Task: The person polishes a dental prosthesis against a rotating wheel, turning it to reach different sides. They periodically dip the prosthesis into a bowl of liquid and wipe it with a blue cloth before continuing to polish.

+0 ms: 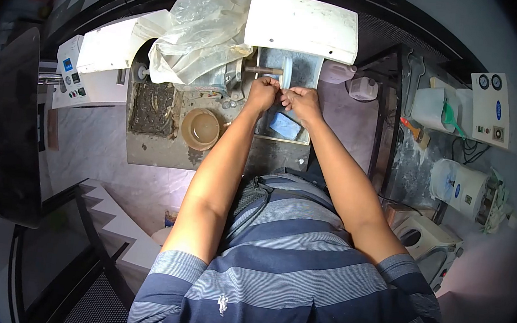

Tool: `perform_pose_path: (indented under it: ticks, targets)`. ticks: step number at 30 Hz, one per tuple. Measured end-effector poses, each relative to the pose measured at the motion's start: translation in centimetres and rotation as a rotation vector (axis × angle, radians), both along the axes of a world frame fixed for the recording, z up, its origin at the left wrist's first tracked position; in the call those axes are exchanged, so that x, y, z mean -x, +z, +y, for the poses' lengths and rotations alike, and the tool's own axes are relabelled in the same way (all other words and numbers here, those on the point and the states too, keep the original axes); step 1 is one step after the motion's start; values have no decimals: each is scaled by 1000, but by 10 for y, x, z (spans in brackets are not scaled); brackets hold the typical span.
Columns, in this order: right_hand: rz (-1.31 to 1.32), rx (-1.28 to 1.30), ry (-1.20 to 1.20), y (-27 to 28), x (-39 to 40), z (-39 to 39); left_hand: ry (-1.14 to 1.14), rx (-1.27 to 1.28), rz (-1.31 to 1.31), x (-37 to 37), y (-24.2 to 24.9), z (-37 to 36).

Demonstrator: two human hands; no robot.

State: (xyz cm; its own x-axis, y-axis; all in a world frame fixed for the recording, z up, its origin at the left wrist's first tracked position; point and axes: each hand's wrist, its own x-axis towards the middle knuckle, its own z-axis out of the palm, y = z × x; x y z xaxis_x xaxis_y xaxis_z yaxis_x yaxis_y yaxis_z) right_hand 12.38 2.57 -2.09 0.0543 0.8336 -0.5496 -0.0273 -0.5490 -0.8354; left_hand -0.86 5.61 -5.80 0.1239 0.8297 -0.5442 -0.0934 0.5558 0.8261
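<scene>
Both of my hands are close together at the lower edge of a pale buffing wheel (287, 70), which sits on a brown spindle (257, 69). My left hand (263, 94) is closed with its fingers pinched, just left of the wheel. On the right, my right hand (303, 104) is also closed, its fingertips pinched near the left ones. Whatever they hold is too small or hidden to name. A blue block (285, 126) lies in the light tray (273, 139) below my hands.
A white hood (303, 26) overhangs the wheel, with crumpled plastic sheeting (202, 36) beside it. To the left stand a bowl of murky liquid (200, 129) and a tray of dark sludge (152, 107). Plastic jugs (363, 88) and a gauge unit (494, 110) are on the right.
</scene>
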Motion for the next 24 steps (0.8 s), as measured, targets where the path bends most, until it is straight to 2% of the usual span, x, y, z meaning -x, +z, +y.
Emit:
perform_pose_path:
  ticks: [4,6,7,9,10,12,15,21,24]
  targets:
    - [-49,-54,30,-1,-1,-3,-5,-30,13,4,-1,-5]
    - [-165,-218,123,0,-1,-9,-24,-21,-142,10,0,-11]
    - [-163,-215,123,1,0,-14,-24,-18,-141,12,2,-14]
    - [-391,-484,140,2,3,-19,12,-14,-300,15,4,-19]
    - [-390,-481,141,3,2,-20,13,-11,-299,15,5,-20]
    - [-583,-777,177,4,-2,-21,64,-21,-364,15,4,-21]
    - [-553,-829,184,1,-1,-21,98,-25,-381,13,2,-23]
    - [-589,-784,269,7,-8,-18,216,9,-477,5,1,-31]
    - [-572,-780,238,11,-10,-18,292,12,-513,-2,3,-36]
